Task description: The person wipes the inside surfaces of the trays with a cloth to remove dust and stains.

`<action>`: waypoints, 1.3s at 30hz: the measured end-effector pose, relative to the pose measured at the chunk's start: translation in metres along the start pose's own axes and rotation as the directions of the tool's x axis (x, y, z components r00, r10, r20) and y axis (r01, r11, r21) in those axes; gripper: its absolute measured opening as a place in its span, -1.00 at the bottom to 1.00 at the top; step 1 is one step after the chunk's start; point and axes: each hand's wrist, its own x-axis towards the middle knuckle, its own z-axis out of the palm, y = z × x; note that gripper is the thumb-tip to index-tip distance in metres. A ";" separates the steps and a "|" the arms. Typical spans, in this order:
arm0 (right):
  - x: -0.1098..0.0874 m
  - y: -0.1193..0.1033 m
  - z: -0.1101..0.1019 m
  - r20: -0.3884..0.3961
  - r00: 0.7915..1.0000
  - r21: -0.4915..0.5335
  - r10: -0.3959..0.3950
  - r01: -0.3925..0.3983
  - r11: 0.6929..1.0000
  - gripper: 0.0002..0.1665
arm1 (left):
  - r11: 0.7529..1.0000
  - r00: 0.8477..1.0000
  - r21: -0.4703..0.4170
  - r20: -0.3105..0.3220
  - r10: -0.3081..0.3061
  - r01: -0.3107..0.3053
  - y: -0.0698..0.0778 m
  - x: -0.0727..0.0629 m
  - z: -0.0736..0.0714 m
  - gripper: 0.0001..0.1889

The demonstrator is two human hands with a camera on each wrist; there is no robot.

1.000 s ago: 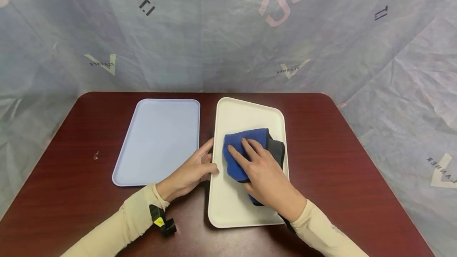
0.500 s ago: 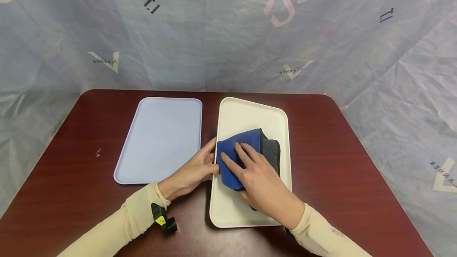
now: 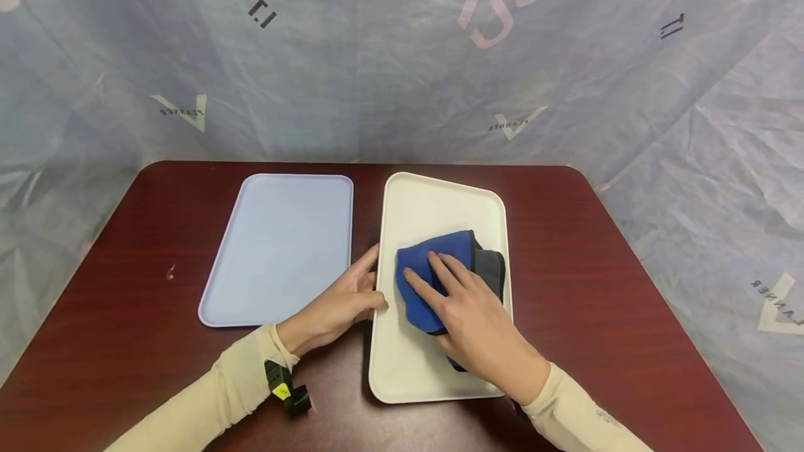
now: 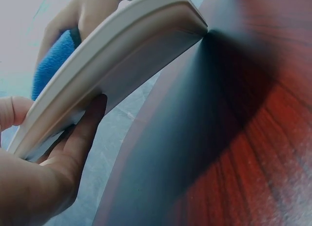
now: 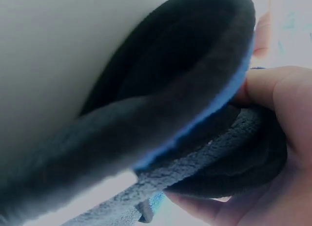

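Note:
A cream tray [image 3: 414, 361] is tilted up off the dark red table. My left hand [image 3: 336, 305] grips its left long side; in the left wrist view the thumb [image 4: 14, 111] lies over the rim and fingers [image 4: 83, 133] reach beneath. On the tray's inner face lies a folded cloth [image 3: 417, 302], blue on one side and dark grey on the other, with black edging. My right hand [image 3: 484, 326] holds this cloth against the tray, fingers spread over the blue side. In the right wrist view, the thick cloth folds [image 5: 180, 153] sit in the hand's grasp.
A light blue tray [image 3: 285, 250] lies flat on the table [image 3: 597, 312], left of the cream one. Behind the table hangs a grey printed sheet [image 3: 377, 75]. A black strap device [image 3: 285, 386] is on the left wrist.
Half a second ago the right hand had slid the cloth left to the tray's left rim; now both are back to the right. The left hand keeps its grip on the tray.

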 end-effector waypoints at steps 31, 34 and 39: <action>-0.055 0.043 0.015 0.021 0.981 0.077 0.195 -0.196 0.977 -0.02 | 0.999 0.999 0.043 -0.047 -0.017 0.019 -0.001 0.001 -0.003 0.02; -0.055 0.042 0.015 0.014 0.979 0.088 0.205 -0.205 0.975 -0.04 | 0.999 1.000 0.040 -0.029 -0.011 0.013 -0.001 0.002 -0.004 0.01; -0.048 0.037 0.013 -0.003 0.983 0.106 0.184 -0.183 0.977 -0.05 | 1.000 1.000 0.027 0.002 -0.014 0.014 0.001 0.001 -0.006 0.00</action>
